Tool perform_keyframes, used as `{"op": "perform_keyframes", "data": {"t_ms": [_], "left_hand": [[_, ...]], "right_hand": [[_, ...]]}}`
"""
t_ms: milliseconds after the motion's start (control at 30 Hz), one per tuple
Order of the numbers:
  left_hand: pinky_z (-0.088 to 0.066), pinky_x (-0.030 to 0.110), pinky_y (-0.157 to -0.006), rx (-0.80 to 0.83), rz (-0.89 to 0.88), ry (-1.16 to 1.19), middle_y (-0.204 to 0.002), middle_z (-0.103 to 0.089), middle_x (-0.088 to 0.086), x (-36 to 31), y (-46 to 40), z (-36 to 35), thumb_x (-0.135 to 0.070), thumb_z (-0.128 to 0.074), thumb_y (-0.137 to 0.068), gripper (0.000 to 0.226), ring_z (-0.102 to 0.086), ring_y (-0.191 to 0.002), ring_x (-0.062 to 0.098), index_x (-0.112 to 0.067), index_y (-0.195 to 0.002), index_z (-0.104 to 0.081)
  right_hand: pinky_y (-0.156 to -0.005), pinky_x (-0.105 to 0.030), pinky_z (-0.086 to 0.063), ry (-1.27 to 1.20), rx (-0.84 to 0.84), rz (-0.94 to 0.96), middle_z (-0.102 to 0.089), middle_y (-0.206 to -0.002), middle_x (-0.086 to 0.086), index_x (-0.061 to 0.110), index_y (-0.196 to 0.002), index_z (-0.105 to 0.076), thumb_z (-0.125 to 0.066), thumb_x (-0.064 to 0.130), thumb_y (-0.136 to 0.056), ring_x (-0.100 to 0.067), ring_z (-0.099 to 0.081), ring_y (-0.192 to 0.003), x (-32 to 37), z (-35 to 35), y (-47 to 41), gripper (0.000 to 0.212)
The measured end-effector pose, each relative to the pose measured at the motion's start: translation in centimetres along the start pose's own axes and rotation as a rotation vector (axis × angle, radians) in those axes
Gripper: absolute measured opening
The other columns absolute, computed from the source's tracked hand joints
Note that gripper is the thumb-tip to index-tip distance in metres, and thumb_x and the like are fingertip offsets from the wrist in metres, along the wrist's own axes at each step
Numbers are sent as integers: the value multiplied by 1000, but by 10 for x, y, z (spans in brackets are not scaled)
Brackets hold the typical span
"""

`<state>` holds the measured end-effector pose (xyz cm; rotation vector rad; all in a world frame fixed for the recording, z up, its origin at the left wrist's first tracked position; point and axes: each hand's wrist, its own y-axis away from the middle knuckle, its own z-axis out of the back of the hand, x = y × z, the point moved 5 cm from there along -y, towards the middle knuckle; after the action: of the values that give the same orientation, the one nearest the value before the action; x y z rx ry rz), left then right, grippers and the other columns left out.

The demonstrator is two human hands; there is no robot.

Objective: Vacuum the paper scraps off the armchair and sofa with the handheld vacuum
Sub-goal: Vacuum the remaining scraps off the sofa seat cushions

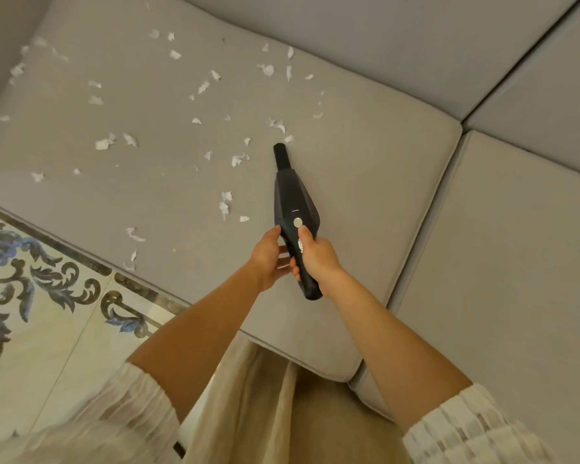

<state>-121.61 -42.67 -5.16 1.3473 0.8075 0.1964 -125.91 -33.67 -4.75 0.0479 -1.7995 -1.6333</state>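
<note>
A pale grey sofa (365, 182) fills most of the view, its wide seat cushion meeting a second cushion (516, 262) along a seam to the right of the handheld vacuum (293, 209), with the backrest cushions beyond. White paper scraps (235, 159) lie scattered over the wide cushion, nearly all of them to the left of and beyond the vacuum; one small scrap lies just beside the nozzle tip, and a few sit near the cushion's front edge. The black vacuum is held above the cushion, nozzle pointing away from the person. The right hand (318, 259) grips the vacuum's handle, fingers wrapped around it and the thumb resting on top just behind a round silver button. The left hand (268, 259) is released, its fingers straight and relaxed, fingertips touching the left side of the vacuum body. Left of the vacuum, past the cushion's front edge, is a tiled floor (47, 316) with a dark floral scroll pattern. Both forearms emerge from gathered white sleeves.
</note>
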Motion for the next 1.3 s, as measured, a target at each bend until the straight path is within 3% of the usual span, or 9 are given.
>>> {"op": "perform_keyframes", "data": {"t_ms": [167, 233, 300, 433, 500, 633, 900, 1100, 1300], "left_hand": [[-52, 28, -63, 26, -31, -32, -97, -61, 4, -33, -20, 13, -42, -29, -105, 34, -61, -88, 23, -20, -115, -53], [-51, 28, -63, 40, -30, -70, -101, -60, 6, -46, -26, 20, -42, -28, -106, 35, -60, -89, 23, -20, -117, -53], [-52, 29, -67, 81, -37, -109, -107, -60, 8, -58, -31, 22, -41, -28, -106, 37, -60, -91, 23, -19, -122, -52], [-54, 38, -84, 142, -8, -190, -122, -57, 10, -65, -36, 27, -40, -30, -106, 41, -60, -99, 26, -18, -137, -46], [-55, 38, -85, 192, 11, -231, -122, -57, 9, -65, -34, 26, -39, -31, -106, 39, -59, -100, 25, -19, -137, -45], [-53, 29, -68, 285, 55, -270, -112, -57, 4, -66, -29, 17, -36, -30, -107, 34, -59, -91, 20, -22, -135, -44], [-54, 36, -82, 332, 29, -306, -115, -60, 8, -110, -52, -3, -37, -32, -106, 38, -61, -93, 24, -21, -138, -44], [-52, 36, -85, 339, -51, -348, -105, -62, 4, -157, -70, 2, -34, -31, -107, 31, -63, -86, 20, -23, -131, -47], [-50, 36, -89, 295, -79, -307, -99, -62, 0, -190, -85, 16, -31, -33, -107, 22, -62, -85, 18, -27, -124, -45]], "right_hand": [[-81, -41, -55, 22, -57, 29, -63, -92, -15, 6, -112, -60, -36, 52, -100, -26, -60, -77, 30, -20, -21, 54], [-76, -39, -56, -7, -73, 10, -63, -87, -13, 4, -112, -60, -36, 52, -100, -24, -60, -72, 40, -28, -26, 55], [-62, -31, -54, -49, -69, -22, -61, -78, -11, 3, -112, -60, -37, 52, -100, -20, -57, -61, 48, -32, -27, 55], [-46, -22, -49, -151, -109, -67, -58, -70, -10, 1, -112, -62, -37, 52, -100, -17, -54, -52, 44, -36, -23, 58], [-48, -24, -49, -175, -156, -76, -59, -68, -10, 0, -111, -63, -35, 54, -100, -17, -54, -51, 37, -36, -18, 61], [-48, -26, -47, -228, -228, -98, -57, -64, -10, -2, -107, -63, -33, 57, -99, -17, -53, -47, 27, -31, -12, 67], [-48, -26, -47, -268, -297, -83, -59, -66, -9, -2, -108, -63, -33, 55, -100, -17, -53, -47, 74, -20, -29, 65], [-47, -25, -46, -368, -202, -68, -56, -57, -6, 4, -82, -61, -34, 56, -100, -15, -49, -45, 122, -25, -48, 61], [-47, -23, -46, -361, -150, -69, -56, -57, -5, 6, -83, -60, -34, 56, -100, -15, -49, -44, 158, -41, -68, 59]]}}
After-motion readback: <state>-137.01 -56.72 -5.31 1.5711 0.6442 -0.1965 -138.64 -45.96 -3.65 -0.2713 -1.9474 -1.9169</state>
